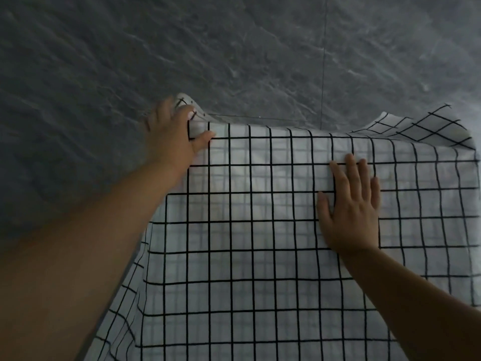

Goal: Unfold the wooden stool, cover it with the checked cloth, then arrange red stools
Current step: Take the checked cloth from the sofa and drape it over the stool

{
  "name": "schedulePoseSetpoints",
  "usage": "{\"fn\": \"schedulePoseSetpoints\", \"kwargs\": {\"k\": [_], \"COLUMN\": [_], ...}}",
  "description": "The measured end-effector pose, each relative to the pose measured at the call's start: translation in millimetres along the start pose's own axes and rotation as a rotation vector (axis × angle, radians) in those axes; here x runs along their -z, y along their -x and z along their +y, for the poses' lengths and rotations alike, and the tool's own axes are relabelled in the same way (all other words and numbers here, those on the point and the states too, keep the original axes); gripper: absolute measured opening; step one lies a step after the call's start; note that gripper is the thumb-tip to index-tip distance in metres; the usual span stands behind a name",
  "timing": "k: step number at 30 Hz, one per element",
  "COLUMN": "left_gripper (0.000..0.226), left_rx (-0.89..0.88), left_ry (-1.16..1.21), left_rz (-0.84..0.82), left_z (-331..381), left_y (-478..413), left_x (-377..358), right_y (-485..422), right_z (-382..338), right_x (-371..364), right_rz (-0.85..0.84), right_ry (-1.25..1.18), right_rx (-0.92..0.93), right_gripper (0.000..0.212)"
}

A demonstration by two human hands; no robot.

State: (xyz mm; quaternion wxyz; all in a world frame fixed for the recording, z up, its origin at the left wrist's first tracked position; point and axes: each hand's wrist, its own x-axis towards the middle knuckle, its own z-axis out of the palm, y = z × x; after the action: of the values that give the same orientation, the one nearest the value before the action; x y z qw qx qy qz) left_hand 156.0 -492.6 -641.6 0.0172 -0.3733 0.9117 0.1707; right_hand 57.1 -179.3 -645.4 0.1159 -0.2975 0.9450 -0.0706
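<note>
Above the dark grey stone floor [234, 48] the checked cloth [247, 230], white with black lines, is spread flat over something it hides completely, and it hangs down at the near left. Its far right corner [416, 123] is turned up in a fold. The left hand [171, 134] reaches to the far left corner, thumb on top and fingers curled round the edge, pinching it. The right hand [351, 204] rests flat on the cloth, fingers straight and slightly apart.
</note>
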Motion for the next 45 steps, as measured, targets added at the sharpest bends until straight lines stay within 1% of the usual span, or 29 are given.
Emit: {"fn": "schedulePoseSetpoints", "kwargs": {"k": [1, 2, 3, 6, 8, 10, 12, 14, 15, 17, 20, 24, 25, 28, 30, 35, 42, 45], "left_gripper": [0.054, 0.052, 0.052, 0.055, 0.059, 0.06, 0.06, 0.059, 0.058, 0.058, 0.062, 0.062, 0.064, 0.071, 0.075, 0.079, 0.093, 0.1], "left_rx": [-0.08, -0.171, -0.265, -0.47, -0.577, -0.627, -0.636, -0.659, -0.667, -0.653, -0.611, -0.568, -0.529, -0.348, -0.237, -0.065, -0.089, 0.009], "left_ry": [-0.05, -0.057, -0.047, -0.045, -0.086, -0.09, -0.071, -0.071, -0.085, -0.132, -0.188, -0.192, -0.201, -0.229, -0.243, -0.257, -0.22, -0.181], "left_rz": [0.085, 0.125, 0.111, -0.095, -0.193, -0.231, -0.251, -0.275, -0.282, -0.292, -0.283, -0.245, -0.235, -0.184, -0.18, -0.227, -0.271, -0.231], "left_z": [10, 21, 32, 63, 76, 80, 78, 76, 75, 73, 68, 69, 69, 66, 65, 70, 56, 28], "left_y": [13, 30, 49, 116, 161, 199, 232, 264, 279, 305, 337, 370, 378, 398, 410, 428, 428, 436], "left_x": [1, -1, -6, -29, -43, -52, -58, -62, -64, -69, -78, -87, -88, -89, -87, -90, -87, -72], "right_y": [0, 0, -1, -1, -3, 1, 19, 51, 72, 119, 191, 265, 279, 314, 329, 338, 340, 343], "right_z": [0, 0, 0, 0, 0, 3, 15, 35, 46, 69, 99, 126, 133, 158, 170, 174, 180, 171], "right_x": [0, 0, 0, -1, 2, 12, 23, 26, 23, 11, -4, -12, -12, -12, -13, -18, -15, -11], "right_rz": [-0.005, -0.012, -0.022, -0.068, -0.108, -0.122, -0.025, 0.077, 0.087, 0.042, -0.021, -0.012, -0.008, -0.028, -0.056, -0.086, -0.08, -0.136], "right_ry": [0.008, 0.02, 0.039, 0.097, 0.083, -0.068, -0.249, -0.326, -0.335, -0.292, -0.184, -0.153, -0.148, -0.119, -0.09, -0.08, -0.1, -0.005], "right_rx": [0.002, 0.003, 0.003, -0.01, 0.004, 0.042, 0.046, -0.019, -0.064, -0.103, -0.045, -0.036, -0.063, -0.227, -0.282, -0.275, -0.243, -0.235], "right_gripper": [0.063, 0.063, 0.064, 0.065, 0.067, 0.071, 0.067, 0.058, 0.056, 0.054, 0.056, 0.06, 0.06, 0.069, 0.073, 0.074, 0.077, 0.083]}}
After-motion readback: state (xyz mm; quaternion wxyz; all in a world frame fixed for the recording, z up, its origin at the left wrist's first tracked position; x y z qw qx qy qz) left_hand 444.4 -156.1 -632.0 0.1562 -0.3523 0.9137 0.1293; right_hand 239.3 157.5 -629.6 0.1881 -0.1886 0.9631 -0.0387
